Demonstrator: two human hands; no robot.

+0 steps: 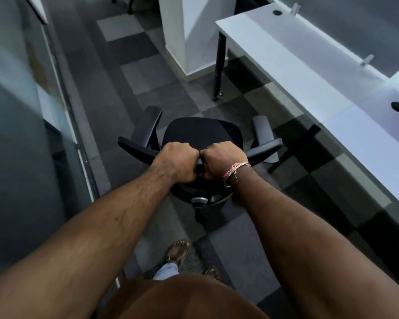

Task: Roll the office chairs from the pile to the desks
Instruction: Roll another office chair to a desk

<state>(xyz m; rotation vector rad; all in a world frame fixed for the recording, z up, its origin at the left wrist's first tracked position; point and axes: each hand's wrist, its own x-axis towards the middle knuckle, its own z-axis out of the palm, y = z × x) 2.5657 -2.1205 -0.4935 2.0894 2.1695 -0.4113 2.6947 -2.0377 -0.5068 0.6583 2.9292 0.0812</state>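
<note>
A black office chair (203, 132) with two armrests stands on the carpet right in front of me, seat facing away. My left hand (177, 161) and my right hand (224, 158) sit side by side on the top edge of its backrest, fingers curled round it. The chair's base and a castor show below my wrists. A long white desk (309, 72) runs along the right, its near edge just right of the chair's right armrest.
A glass partition wall (21, 134) lines the left side of the aisle. A white pillar (182, 31) stands ahead beside the desk's black leg (218, 70). Checkered grey carpet runs forward between wall and desk. My sandalled feet show below.
</note>
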